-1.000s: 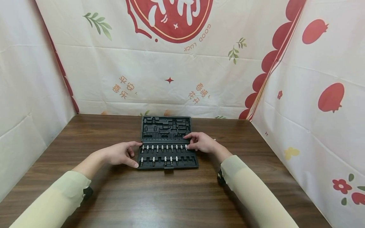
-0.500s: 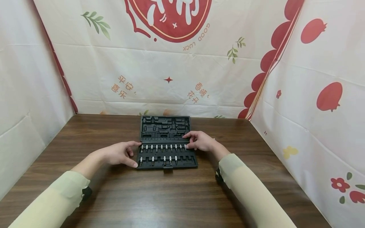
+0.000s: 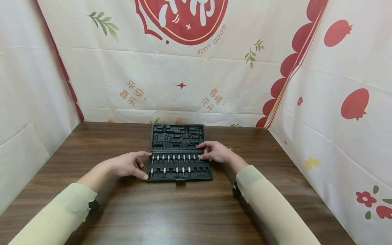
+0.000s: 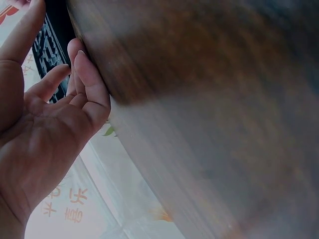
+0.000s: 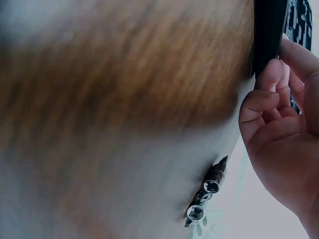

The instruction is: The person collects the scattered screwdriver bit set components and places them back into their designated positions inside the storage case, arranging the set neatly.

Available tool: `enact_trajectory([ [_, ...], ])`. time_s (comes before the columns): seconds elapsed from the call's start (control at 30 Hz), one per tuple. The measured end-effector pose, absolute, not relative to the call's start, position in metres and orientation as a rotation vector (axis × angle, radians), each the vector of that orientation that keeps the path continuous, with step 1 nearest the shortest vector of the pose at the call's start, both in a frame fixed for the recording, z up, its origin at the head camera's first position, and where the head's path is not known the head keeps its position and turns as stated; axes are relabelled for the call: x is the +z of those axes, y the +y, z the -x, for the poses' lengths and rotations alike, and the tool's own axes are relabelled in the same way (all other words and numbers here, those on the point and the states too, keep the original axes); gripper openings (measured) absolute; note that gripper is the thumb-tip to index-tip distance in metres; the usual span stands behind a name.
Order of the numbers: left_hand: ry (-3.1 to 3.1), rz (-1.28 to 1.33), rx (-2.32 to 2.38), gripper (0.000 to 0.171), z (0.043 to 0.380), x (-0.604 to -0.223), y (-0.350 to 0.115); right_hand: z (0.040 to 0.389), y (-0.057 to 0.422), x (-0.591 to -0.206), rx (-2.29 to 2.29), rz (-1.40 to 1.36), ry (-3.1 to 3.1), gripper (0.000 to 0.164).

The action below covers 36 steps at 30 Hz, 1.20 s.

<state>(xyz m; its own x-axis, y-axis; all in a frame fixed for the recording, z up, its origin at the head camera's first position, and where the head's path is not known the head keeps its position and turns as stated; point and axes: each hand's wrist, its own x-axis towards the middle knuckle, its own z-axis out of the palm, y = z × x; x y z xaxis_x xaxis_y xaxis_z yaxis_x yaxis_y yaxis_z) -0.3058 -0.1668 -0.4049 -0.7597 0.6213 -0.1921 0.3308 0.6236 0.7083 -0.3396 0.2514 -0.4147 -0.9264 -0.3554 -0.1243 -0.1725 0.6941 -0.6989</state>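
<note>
A black tool case [image 3: 196,178] lies open and flat on the wooden table [image 3: 183,211]. Its near half carries two rows of metal bits [image 3: 173,157]. The far half [image 3: 177,136] shows only empty moulded slots. My left hand [image 3: 130,165] rests against the case's left edge, thumb at the front corner and forefinger at the hinge, fingers loosely straight. In the left wrist view, that left hand [image 4: 50,124] touches the case [image 4: 50,45]. My right hand [image 3: 215,153] holds the right edge by the hinge. Seen in the right wrist view, the right hand [image 5: 284,129] curls its fingers against the case [image 5: 269,30].
Printed cloth walls stand behind [image 3: 183,85], left [image 3: 30,102] and right [image 3: 337,119] of the table. Bare wood lies in front of the case and to both sides. Both wrist views are mostly filled by blurred tabletop.
</note>
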Motion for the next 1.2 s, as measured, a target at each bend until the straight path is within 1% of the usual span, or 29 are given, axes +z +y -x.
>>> enact_trajectory([
  [0.27,2.423,-0.738,0.931,0.099,0.306,-0.405,-0.167,0.333,0.261,-0.405,-1.036,0.420,2.660,0.042],
  [0.43,2.429,-0.736,0.925,0.100,0.306,-0.403,-0.166,0.326,0.282,-0.394,-1.123,0.356,2.674,0.039],
  [0.6,2.424,-0.731,0.930,0.100,0.306,-0.403,-0.166,0.320,0.307,-0.389,-1.157,0.295,2.694,0.042],
  [0.87,2.428,-0.733,0.929,0.099,0.305,-0.404,-0.166,0.316,0.342,-0.390,-1.132,0.248,2.742,0.044],
  [1.07,2.426,-0.753,0.938,0.099,0.304,-0.405,-0.167,0.314,0.362,-0.394,-1.146,0.235,2.755,0.041],
  [1.2,2.422,-0.747,0.945,0.099,0.305,-0.405,-0.167,0.312,0.372,-0.397,-1.106,0.225,2.788,0.036],
])
